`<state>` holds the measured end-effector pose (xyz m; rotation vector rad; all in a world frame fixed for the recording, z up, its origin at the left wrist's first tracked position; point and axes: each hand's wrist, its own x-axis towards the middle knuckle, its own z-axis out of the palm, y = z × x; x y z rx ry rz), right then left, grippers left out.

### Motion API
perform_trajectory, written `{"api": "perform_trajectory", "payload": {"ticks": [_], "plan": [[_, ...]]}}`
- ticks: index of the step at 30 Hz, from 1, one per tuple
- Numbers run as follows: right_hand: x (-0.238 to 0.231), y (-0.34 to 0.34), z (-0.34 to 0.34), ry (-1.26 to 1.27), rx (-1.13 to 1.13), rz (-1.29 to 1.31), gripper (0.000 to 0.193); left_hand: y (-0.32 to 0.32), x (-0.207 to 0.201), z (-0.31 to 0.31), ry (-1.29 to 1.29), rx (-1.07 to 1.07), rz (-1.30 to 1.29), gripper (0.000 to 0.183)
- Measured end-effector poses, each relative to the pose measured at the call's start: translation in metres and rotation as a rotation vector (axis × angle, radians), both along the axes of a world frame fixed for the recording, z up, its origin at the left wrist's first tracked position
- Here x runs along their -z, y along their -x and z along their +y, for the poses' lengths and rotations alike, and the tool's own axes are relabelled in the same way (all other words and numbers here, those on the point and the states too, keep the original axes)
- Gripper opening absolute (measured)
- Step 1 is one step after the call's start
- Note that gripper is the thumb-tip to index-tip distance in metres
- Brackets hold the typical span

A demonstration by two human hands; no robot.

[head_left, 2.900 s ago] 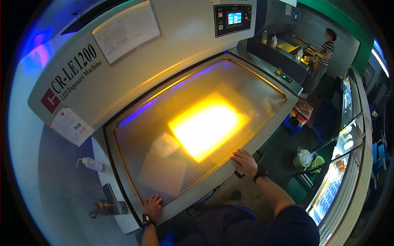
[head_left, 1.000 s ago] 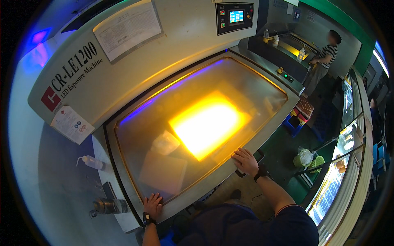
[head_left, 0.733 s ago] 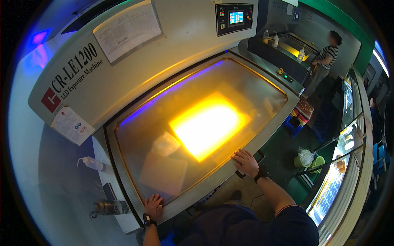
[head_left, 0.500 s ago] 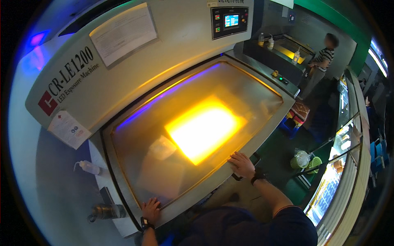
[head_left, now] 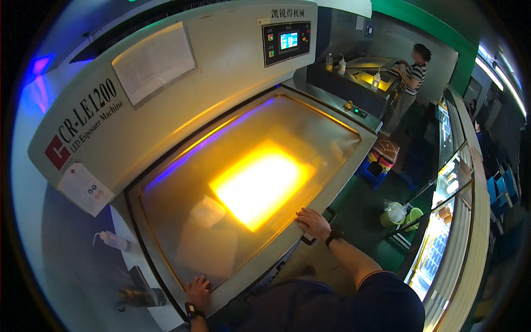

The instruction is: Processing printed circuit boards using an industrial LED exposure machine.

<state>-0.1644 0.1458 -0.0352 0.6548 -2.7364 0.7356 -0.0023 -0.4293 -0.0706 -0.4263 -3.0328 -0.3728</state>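
Before me is a large exposure machine with a wide metal frame (head_left: 342, 155) around a see-through sheet (head_left: 180, 202). Under the sheet a bright yellow-white rectangle (head_left: 260, 182) glows, with pale shapes beside it. My left hand (head_left: 197, 292) lies flat at the frame's near left corner, fingers spread, holding nothing. Farther right, my right hand (head_left: 313, 223) rests on the front rail, fingers stretched toward the sheet, beside a dark handle (head_left: 308, 239). Each wrist wears a dark band.
A control panel (head_left: 286, 43) with a small screen sits on the machine's hood. On the left ledge are a squeeze bottle (head_left: 115, 240) and a dark flask (head_left: 141, 297). A person (head_left: 409, 83) stands at another lit station. Green bins (head_left: 412, 218) and a lit workbench (head_left: 434, 249) are right.
The view has shifted, so the machine appears farther left. Both my hands keep their places on the frame. The other person's arms have moved up toward the station.
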Motion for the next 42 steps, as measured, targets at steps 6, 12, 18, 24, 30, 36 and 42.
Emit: {"api": "perform_trajectory", "payload": {"ticks": [6, 12, 18, 24, 30, 36, 42], "plan": [[0.005, -0.012, -0.010, 0.003, 0.154, -0.013, 0.030, -0.004, -0.036, 0.032, -0.169, -0.139, -0.012, 0.063], [0.002, -0.040, -0.010, 0.104, 0.263, -0.038, 0.036, -0.012, -0.018, 0.017, -0.430, -0.229, 0.061, 0.059], [0.032, -0.134, 0.040, 0.167, 0.820, 0.025, 0.060, -0.027, -0.019, 0.043, -0.851, -0.320, 0.136, 0.050], [0.196, -0.319, 0.119, -0.854, 0.610, -1.215, 0.072, -0.034, -0.067, 0.114, -0.969, -0.092, -0.371, 0.040], [0.198, -0.424, 0.100, 0.023, 0.236, -2.100, 0.042, -0.063, -0.034, 0.115, -0.982, -0.107, -0.593, 0.031], [0.228, -0.425, 0.151, 0.035, 0.342, -2.101, 0.031, -0.126, -0.001, 0.131, -1.399, -0.698, -0.914, 0.041], [0.267, -0.408, 0.263, -0.380, 0.034, -1.519, 0.033, -0.192, 0.026, 0.181, -1.110, -0.678, -1.228, 0.038]]}}
